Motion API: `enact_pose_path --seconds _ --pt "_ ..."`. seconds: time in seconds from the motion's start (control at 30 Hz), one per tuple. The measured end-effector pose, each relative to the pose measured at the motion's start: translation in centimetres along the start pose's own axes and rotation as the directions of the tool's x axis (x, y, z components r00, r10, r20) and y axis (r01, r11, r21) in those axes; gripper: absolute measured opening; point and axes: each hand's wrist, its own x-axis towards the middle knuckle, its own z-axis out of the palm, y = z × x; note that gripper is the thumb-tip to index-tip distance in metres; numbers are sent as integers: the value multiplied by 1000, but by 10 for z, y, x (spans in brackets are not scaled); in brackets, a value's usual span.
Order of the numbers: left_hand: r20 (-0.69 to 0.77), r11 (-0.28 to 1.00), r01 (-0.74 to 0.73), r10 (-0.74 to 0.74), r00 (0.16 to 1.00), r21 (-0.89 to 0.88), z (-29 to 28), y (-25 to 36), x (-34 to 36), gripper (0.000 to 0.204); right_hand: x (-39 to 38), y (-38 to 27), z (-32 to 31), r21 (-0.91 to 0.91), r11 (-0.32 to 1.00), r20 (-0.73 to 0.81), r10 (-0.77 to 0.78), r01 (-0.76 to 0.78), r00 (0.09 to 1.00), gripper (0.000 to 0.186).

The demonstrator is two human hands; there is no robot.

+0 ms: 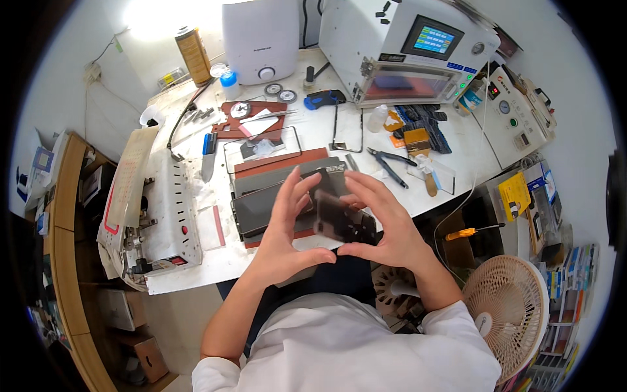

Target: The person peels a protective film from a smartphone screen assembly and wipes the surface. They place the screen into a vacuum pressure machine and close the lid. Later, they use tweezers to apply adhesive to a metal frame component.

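Observation:
A dark, glossy smartphone [339,221], smeared by motion, hangs tilted between my hands above the table's front edge. My right hand [390,222] curls round its right end, thumb below and fingers above. On the other side, my left hand [282,228] has its fingers curved and apart, with the thumb stretched toward the right thumb; I see nothing in its grasp. Beneath the hands lie flat dark grey panels [264,208] on a reddish-brown mat [287,160]. Another dark, narrow piece [321,178] shows behind the phone, partly hidden by the fingers.
Cutting pliers [392,166], a blue-black cutter [324,99] and thin black frames [349,134] lie around. A perforated metal machine [166,212] stands left; a white machine with a screen [405,59] is at the back right. A fan [499,320] stands by my right elbow.

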Motion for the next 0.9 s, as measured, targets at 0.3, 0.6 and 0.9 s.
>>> enact_pose_path --seconds 0.3,0.6,0.9 --pt "-50 947 -12 29 998 322 -28 24 -34 128 33 -22 21 -144 977 203 -127 158 971 96" --pt "101 506 -159 141 985 848 -37 49 -45 89 52 -27 41 -242 881 351 -310 405 884 78" --pt "57 493 -120 141 988 862 -36 40 -57 91 54 -24 49 -217 862 376 -359 458 854 61"
